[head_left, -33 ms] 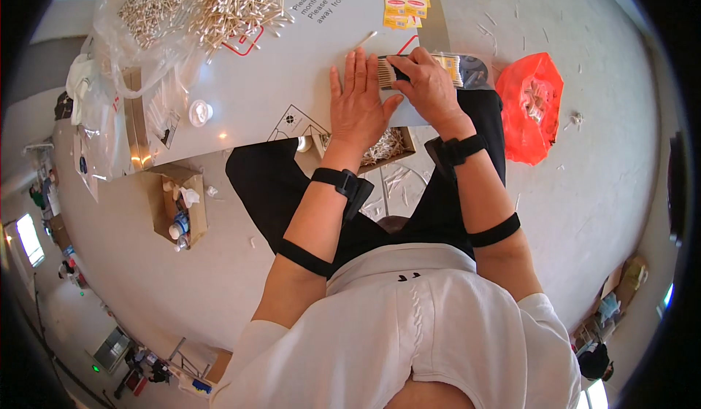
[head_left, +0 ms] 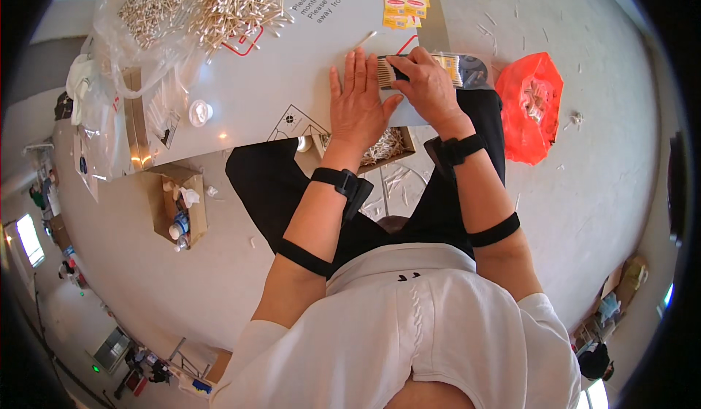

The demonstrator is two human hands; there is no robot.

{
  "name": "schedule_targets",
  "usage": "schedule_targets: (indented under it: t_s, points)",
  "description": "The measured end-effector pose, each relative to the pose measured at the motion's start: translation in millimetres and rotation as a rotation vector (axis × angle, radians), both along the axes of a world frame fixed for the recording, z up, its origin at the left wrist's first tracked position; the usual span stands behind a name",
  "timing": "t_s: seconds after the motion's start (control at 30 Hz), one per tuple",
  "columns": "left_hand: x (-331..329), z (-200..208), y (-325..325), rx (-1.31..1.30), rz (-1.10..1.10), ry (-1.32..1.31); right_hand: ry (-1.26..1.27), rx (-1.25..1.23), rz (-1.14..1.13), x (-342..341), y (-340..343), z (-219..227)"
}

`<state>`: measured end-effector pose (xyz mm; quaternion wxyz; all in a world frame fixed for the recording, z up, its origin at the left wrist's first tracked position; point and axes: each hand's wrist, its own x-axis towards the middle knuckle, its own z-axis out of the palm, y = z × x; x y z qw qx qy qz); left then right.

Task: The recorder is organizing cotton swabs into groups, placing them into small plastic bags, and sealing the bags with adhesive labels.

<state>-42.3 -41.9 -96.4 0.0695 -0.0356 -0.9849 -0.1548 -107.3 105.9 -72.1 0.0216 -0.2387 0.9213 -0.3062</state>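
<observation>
My left hand [head_left: 358, 106] lies flat on the grey tabletop, fingers stretched out and holding nothing. Its fingertips rest just left of a neat row of cotton swabs [head_left: 384, 73]. Over that row, my right hand [head_left: 429, 91] is closed, with thumb and fingers around a small black object [head_left: 401, 72] whose kind I cannot make out. Partly behind the right hand, more swabs with a yellow label [head_left: 449, 66] sit in a clear, dark-bottomed pack [head_left: 476, 72] at the table's right edge. One loose swab [head_left: 365, 40] lies beyond my left fingertips.
A big heap of cotton swabs [head_left: 234, 8] and a clear plastic bag [head_left: 109, 15] fill the far left. Yellow labelled cards [head_left: 404, 4] lie at the far edge. A small white tub [head_left: 199, 113] stands left. A red bag [head_left: 522, 128] and cardboard box [head_left: 166, 212] flank my legs.
</observation>
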Motion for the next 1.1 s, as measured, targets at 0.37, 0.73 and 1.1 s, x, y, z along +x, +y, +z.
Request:
schedule_targets:
  t_s: [0.37,0.73,1.1]
  points:
    - [-1.0,6.3,2.1,0.045,-0.008,-0.064,0.156,-0.061,0.047,22.2,28.0,-4.0]
    - [-2.7,3.6,-7.1,0.132,0.007,0.022,-0.513,-1.258,-0.3,27.8,-15.2,-10.1]
    - [-24.4,1.7,-1.4,1.363,0.302,0.313,-0.484,-1.347,-0.351,12.6,-42.5,-22.3]
